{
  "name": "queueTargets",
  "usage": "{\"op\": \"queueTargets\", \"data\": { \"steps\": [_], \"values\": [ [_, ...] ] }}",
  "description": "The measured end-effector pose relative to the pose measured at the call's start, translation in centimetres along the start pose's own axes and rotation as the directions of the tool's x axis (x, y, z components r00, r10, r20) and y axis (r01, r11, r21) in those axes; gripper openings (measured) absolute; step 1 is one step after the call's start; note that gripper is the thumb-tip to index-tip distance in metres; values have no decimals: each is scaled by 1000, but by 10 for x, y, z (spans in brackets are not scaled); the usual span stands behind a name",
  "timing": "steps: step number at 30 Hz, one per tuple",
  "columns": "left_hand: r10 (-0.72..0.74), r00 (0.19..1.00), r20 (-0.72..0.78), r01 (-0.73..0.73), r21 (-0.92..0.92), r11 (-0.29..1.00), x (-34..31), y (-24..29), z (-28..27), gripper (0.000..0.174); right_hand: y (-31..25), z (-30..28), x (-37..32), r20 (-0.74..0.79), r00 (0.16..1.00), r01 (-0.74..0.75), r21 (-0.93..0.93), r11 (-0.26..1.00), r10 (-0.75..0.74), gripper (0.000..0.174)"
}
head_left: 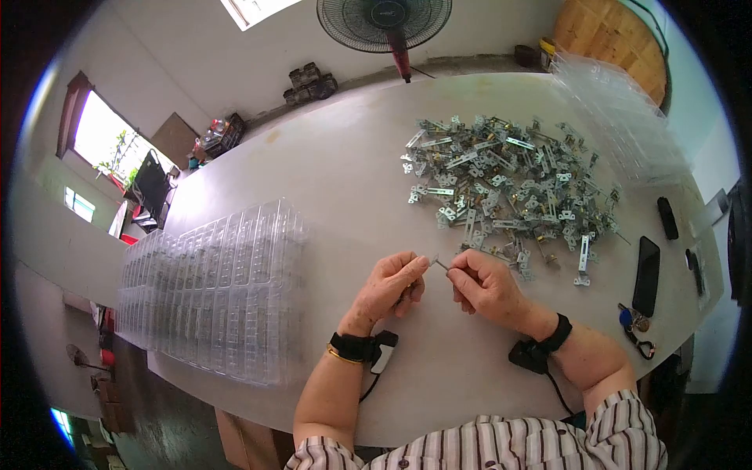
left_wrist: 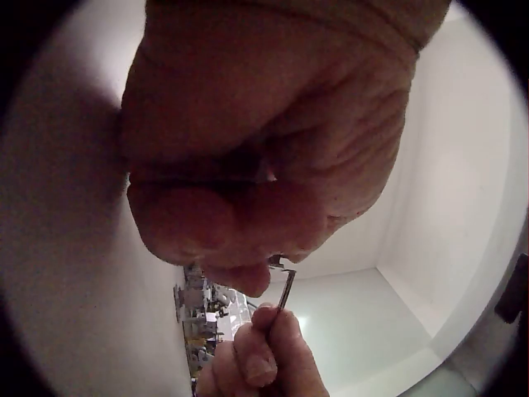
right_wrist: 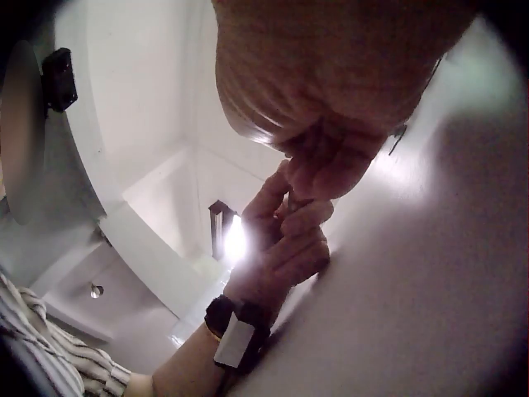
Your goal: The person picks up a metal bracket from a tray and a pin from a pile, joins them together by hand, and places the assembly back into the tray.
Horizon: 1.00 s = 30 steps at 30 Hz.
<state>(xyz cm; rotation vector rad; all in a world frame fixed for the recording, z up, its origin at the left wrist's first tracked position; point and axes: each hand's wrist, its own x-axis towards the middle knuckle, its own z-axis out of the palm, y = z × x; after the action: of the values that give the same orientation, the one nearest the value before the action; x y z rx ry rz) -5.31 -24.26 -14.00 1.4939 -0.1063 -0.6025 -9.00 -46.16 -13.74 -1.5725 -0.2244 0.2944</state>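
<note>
In front of the person, a thin metal bracket (head_left: 441, 265) spans the short gap between both hands. The left hand (head_left: 392, 287) pinches one end of it between thumb and forefinger, its other fingers curled under. At the opposite end, the right hand (head_left: 487, 288) holds it in thumb and forefinger. A bent tip of the bracket (left_wrist: 287, 289) shows in the left wrist view; the rest is hidden by fingers. Just beyond the hands lies a big heap of similar metal brackets (head_left: 501, 176), some with brass-coloured parts.
Clear plastic trays (head_left: 211, 294) stand in a row on the table's left (head_left: 337, 157). More clear plastic sheets (head_left: 619, 117) lie at the far right. A phone (head_left: 646, 276), keys (head_left: 627, 319) and a small black object (head_left: 667, 218) sit near the right edge. A fan (head_left: 384, 19) stands behind.
</note>
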Motion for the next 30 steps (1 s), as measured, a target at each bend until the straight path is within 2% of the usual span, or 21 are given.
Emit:
{"op": "queueTargets", "data": {
  "steps": [4, 6, 7, 9, 12, 13, 17, 19, 20, 22, 23, 26, 30],
  "values": [
    [-23, 1000, -5, 24, 31, 999, -3, 6, 0, 35, 2, 1, 0, -12, 999, 33, -55, 998, -34, 10],
    [-38, 998, 44, 30, 162, 986, -1, 3, 1, 35, 4, 1, 0, 1, 999, 54, -81, 995, -54, 9],
    [-36, 998, 43, 29, 160, 987, -2, 4, 1, 35, 4, 1, 0, 14, 997, 76, -105, 992, -75, 8],
    [-80, 996, 50, 69, 185, 980, -4, 8, 4, 35, 4, 4, 0, -13, 999, 51, -77, 996, -52, 7],
    [-39, 997, 62, 24, 232, 972, 1, 0, 1, 34, -1, 4, -1, -30, 1000, 8, -14, 1000, -8, 10],
    [-34, 998, 44, 22, 233, 972, 1, -2, 2, 34, -3, 6, -2, -23, 1000, -20, 28, 999, 21, 12],
    [78, 997, 4, -77, 240, 968, 6, -13, 2, 33, 0, 6, 1, 30, 999, 42, 19, 999, -43, 15],
    [-13, 1000, 16, 11, 156, 988, 4, -5, 4, 32, 0, 4, 1, 29, 1000, 1, 50, 999, -2, 17],
    [-8, 1000, -17, 11, 157, 988, 4, -7, 3, 32, -1, 5, 2, 60, 998, 9, 55, 998, -12, 17],
    [130, 989, 70, -138, 125, 983, 10, -14, 1, 33, -2, 5, 1, 50, 998, -30, 100, 995, 25, 16],
    [136, 990, 50, -141, 127, 982, 13, -19, -1, 33, -2, 4, 1, 70, 997, -25, 99, 995, 18, 16],
    [263, 960, 101, -271, 79, 959, 17, -26, -2, 32, -2, 2, 2, 70, 991, -127, 208, 970, 115, 15],
    [227, 970, 90, -237, 137, 962, 12, -20, 0, 31, -4, 1, 3, 83, 983, -177, 192, 965, 164, 14]
  ]
}}
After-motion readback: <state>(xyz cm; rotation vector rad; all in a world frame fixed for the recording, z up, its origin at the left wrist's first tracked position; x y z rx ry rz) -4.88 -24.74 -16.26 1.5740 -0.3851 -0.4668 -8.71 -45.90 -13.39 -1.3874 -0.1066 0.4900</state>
